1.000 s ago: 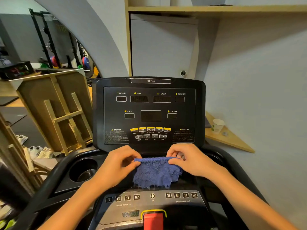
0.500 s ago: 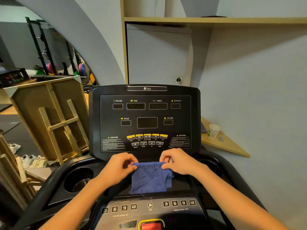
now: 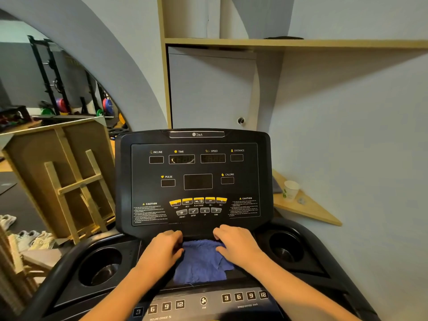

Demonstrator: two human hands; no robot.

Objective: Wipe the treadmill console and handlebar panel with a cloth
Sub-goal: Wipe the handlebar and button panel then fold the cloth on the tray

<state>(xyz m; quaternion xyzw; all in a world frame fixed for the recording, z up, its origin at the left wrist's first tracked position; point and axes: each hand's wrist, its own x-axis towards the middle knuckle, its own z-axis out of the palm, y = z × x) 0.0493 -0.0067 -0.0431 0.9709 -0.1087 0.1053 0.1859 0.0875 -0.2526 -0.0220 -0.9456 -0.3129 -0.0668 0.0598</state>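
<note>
The black treadmill console [image 3: 194, 179] stands upright in front of me, its displays dark. Below it a blue terry cloth [image 3: 201, 262] lies spread on the sloped tray. My left hand [image 3: 165, 247] grips the cloth's upper left corner and my right hand [image 3: 236, 243] grips its upper right corner, both just under the console's lower edge. The lower handlebar panel [image 3: 203, 302] with number buttons and a fan button sits nearest me, partly hidden by my forearms.
Cup holders sit at left [image 3: 100, 267] and right [image 3: 286, 249] of the tray. A paper cup [image 3: 290, 189] stands on a wooden corner shelf [image 3: 310, 209] at right. A tilted wooden frame [image 3: 67, 177] and shoes [image 3: 30, 239] lie to the left.
Both hands have carried the cloth forward and down, from hanging between them to lying spread on the tray under the console. The view has tilted upward.
</note>
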